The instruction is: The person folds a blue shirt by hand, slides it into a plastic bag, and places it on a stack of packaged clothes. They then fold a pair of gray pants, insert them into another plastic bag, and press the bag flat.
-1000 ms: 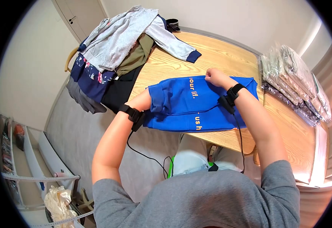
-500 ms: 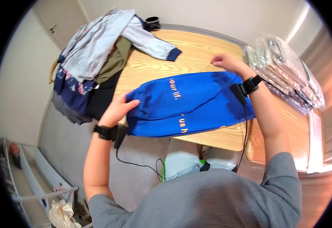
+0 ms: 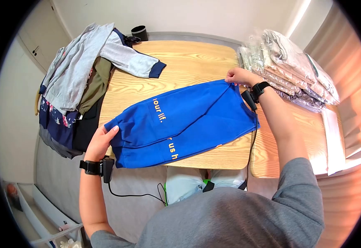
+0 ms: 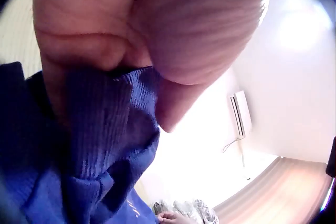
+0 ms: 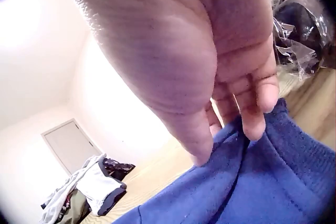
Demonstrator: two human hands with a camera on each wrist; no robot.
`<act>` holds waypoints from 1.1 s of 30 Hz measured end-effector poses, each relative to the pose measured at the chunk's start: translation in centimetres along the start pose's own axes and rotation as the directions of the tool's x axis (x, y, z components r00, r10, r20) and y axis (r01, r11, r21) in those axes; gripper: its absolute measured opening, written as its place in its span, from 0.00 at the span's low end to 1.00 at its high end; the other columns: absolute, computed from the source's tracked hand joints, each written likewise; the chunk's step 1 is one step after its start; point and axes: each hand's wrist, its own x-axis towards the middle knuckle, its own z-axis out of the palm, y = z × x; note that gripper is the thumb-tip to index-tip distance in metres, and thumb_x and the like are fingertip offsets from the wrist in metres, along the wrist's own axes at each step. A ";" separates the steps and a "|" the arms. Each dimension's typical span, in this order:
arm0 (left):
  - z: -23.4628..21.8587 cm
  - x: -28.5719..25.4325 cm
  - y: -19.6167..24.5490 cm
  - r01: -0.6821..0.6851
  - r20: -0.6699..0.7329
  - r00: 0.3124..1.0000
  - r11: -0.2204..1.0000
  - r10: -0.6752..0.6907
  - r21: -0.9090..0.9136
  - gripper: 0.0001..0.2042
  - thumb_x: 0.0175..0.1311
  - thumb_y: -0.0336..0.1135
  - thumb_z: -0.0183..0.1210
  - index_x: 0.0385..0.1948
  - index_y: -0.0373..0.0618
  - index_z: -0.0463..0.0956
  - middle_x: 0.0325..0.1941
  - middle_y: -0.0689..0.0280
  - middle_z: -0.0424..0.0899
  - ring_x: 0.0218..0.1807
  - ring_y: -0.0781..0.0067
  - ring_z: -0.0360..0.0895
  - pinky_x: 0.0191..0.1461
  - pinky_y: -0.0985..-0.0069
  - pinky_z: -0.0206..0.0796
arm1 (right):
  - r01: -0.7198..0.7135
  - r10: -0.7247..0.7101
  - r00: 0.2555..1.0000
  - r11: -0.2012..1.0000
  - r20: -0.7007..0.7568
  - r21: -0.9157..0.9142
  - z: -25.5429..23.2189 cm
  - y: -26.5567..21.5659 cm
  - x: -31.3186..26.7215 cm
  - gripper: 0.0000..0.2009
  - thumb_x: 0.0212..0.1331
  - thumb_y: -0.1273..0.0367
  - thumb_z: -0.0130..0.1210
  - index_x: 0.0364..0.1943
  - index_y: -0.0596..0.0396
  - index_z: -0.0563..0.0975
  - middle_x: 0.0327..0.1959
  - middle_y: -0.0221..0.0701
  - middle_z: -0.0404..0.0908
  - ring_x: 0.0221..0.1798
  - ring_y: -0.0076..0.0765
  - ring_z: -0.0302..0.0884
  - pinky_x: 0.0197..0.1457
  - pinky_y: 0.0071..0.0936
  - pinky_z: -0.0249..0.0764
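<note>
A folded blue sweatshirt (image 3: 193, 111) with yellow lettering lies stretched slantwise over the front of the wooden table (image 3: 197, 62). At its left end, my left hand (image 3: 99, 144) grips the cloth, thumb on top. Ribbed blue fabric (image 4: 100, 124) sits between that thumb and the fingers in the left wrist view. My right hand (image 3: 242, 77) pinches the far right corner. Close up in the right wrist view, thumb and fingertips meet the blue cloth (image 5: 210, 187) beside a ribbed edge (image 5: 299, 140). The left hand's fingers are partly hidden under the fabric.
Loose clothes, with a light grey top (image 3: 81, 62) uppermost, are heaped at the left. Its sleeve (image 3: 133, 62) reaches onto the table. Plastic-wrapped folded garments (image 3: 288, 66) are stacked at the right. A black cup-like container (image 3: 139, 33) stands behind the table. Wrist-camera cables (image 3: 137, 192) hang down.
The left hand has come out from the sweatshirt's left end and now grips it there. The right hand lifted off the cloth, then pinched the far right corner. The head view has shifted rightward.
</note>
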 end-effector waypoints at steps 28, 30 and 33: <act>0.9 -0.1 -2.0 0.200 -0.379 0.924 0.915 -0.057 0.349 0.21 0.53 0.48 0.63 0.33 0.34 0.77 0.29 0.64 0.81 0.28 0.76 0.75 0.30 0.78 0.66 | 0.449 -0.512 0.837 0.844 -0.192 -0.293 8.7 -16.1 -9.2 0.16 0.57 0.65 0.50 0.49 0.57 0.72 0.49 0.47 0.74 0.53 0.51 0.70 0.57 0.38 0.67; 0.0 0.7 -4.1 0.181 -0.339 0.938 0.942 -0.078 0.283 0.19 0.54 0.45 0.62 0.35 0.34 0.77 0.32 0.64 0.81 0.31 0.75 0.76 0.33 0.77 0.67 | 0.586 -0.655 0.744 0.734 -0.133 -0.343 13.5 -17.7 -9.3 0.19 0.58 0.64 0.50 0.54 0.52 0.69 0.58 0.45 0.67 0.62 0.50 0.62 0.62 0.43 0.62; -0.3 -0.7 -4.9 0.188 -0.316 0.942 0.955 -0.109 0.231 0.18 0.56 0.43 0.62 0.38 0.35 0.76 0.33 0.67 0.80 0.31 0.78 0.75 0.34 0.79 0.67 | 0.544 -0.581 0.814 0.768 -0.011 -0.337 16.8 -19.2 -12.9 0.24 0.61 0.59 0.47 0.61 0.45 0.62 0.66 0.42 0.54 0.69 0.50 0.50 0.64 0.60 0.51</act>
